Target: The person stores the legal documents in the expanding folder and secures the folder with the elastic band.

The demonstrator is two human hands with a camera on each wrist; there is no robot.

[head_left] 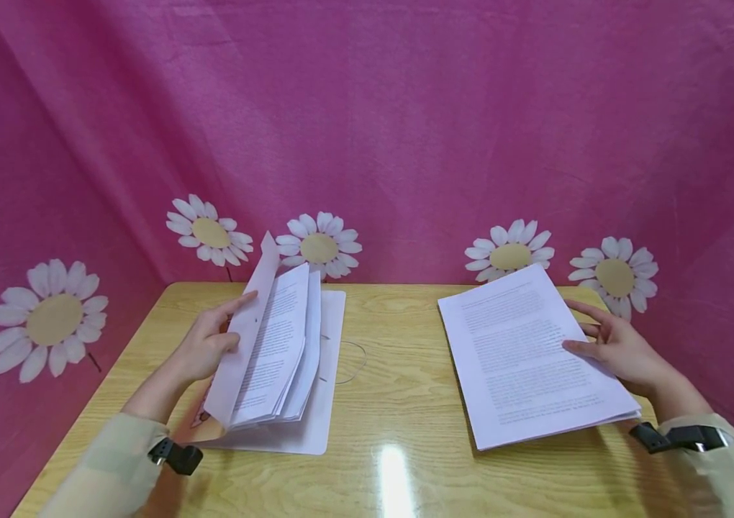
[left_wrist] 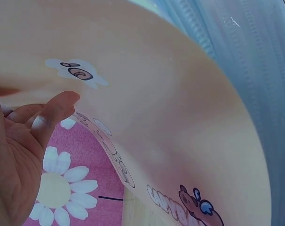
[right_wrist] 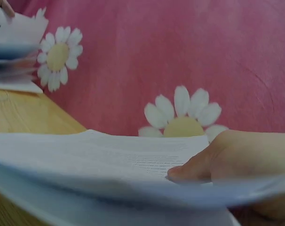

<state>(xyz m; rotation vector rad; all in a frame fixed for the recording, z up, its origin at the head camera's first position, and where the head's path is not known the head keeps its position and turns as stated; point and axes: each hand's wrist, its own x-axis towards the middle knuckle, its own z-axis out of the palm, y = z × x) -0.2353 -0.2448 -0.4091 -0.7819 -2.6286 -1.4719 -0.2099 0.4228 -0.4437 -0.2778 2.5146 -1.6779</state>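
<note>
A folder (head_left: 333, 360) lies spread on the table at the left, with printed sheets (head_left: 279, 331) fanned inside it. My left hand (head_left: 205, 347) grips the folder's raised front cover (head_left: 250, 352) by its left edge. The left wrist view shows the cover's beige outer face (left_wrist: 180, 122) bent in a curve, with cartoon animal prints on it. On the right, my right hand (head_left: 622, 352) holds a stack of printed paper (head_left: 522, 352) by its right edge, the thumb on top and other fingers partly hidden behind. The stack is tilted over the table.
Both lie over a light wooden table (head_left: 399, 403). A thin loop of cord (head_left: 365, 352) shows beside the folder's right edge. A pink cloth (head_left: 406, 144) with white daisies hangs behind the table and along its left side.
</note>
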